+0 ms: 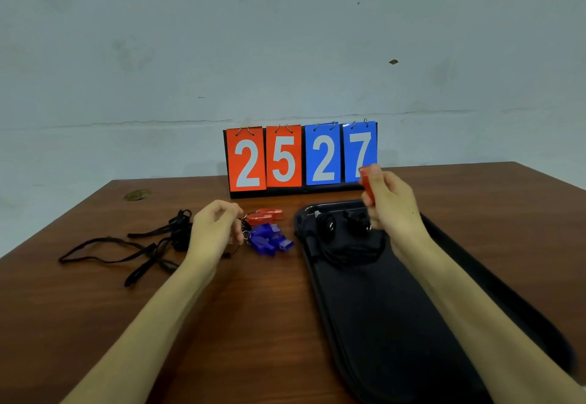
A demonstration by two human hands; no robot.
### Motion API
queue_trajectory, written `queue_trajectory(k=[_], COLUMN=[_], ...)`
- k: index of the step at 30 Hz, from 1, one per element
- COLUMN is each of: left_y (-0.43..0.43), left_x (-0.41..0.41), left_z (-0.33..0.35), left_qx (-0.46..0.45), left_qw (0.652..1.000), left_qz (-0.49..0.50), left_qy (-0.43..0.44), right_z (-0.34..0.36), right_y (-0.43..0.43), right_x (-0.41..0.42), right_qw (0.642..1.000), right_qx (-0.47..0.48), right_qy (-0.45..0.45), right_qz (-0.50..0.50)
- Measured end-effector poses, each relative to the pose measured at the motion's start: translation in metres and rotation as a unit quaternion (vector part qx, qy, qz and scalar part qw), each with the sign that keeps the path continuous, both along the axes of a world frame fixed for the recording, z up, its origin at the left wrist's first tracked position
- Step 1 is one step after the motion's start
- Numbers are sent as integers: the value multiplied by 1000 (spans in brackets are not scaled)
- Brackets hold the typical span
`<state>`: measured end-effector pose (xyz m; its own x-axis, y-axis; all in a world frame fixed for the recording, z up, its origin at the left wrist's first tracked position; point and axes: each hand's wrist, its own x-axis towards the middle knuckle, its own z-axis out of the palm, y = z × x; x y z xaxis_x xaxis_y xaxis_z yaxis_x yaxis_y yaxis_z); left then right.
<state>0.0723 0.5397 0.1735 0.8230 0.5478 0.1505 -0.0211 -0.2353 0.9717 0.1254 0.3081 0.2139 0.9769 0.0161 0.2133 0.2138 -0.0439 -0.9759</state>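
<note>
Right hand (391, 210) pinches red whistle (367, 181), long axis upright, right of centre, over tray (396, 324) far end. Left hand (215, 229) curled beside whistle pile (268, 234) (hold not discernible).

A plain room: stained pale wall (285, 38), wooden table (253, 308) carrying a flip scoreboard (301, 156) and whistles (268, 238).

A brown wooden table (222, 324) stands against a pale, stained wall (285, 38) — dim, even light.
</note>
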Motion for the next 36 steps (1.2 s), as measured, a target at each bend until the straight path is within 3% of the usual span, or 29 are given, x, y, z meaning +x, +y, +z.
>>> queue_trajectory(k=[3, 5, 7, 10, 13, 16, 19, 22, 28, 30, 33, 36], left_y=[-31, -57, -82, -93, -63, -21, 7, 18, 34, 37, 30, 17], left_x=[-12, -20, -20, -16, -9, -3, 2, 3, 5, 5, 5, 5], left_z=[9, 15, 19, 20, 22, 20, 8, 2, 2, -2, -2, 1], left_qx=[131, 106, 41, 11, -35, -57, -61, -162, -309, -256, -37, 109], left_qw=[989, 974, 944, 926, 968, 993, 998, 985, 951, 965, 993, 988], left_qz=[-58, -178, -318, -376, -248, -100, -12, -36, 27, 48, 99, 67], left_qy=[-37, -88, -81, -30, -31, -22, 13, 41, 5, 17, 59, 81], right_z=[3, 5, 8, 11, 13, 8, -1, -5, -1, -1, -2, -1], right_y=[3, 8, 11, 7, -1, 1, 4, -2, -18, -20, -18, -9], right_x=[-5, -10, -13, -12, -9, -5, -4, -5, 4, 5, 5, 6], right_qw=[968, 920, 885, 875, 939, 997, 990, 968, 927, 928, 940, 986], right_qx=[168, 260, 309, 330, 235, 17, -110, -198, -311, -309, -284, -147], right_qy=[95, 133, 147, 137, 80, -11, -85, -138, -120, -113, -114, -58], right_qz=[162, 261, 314, 326, 239, 74, -2, -76, -174, -174, -154, -53])
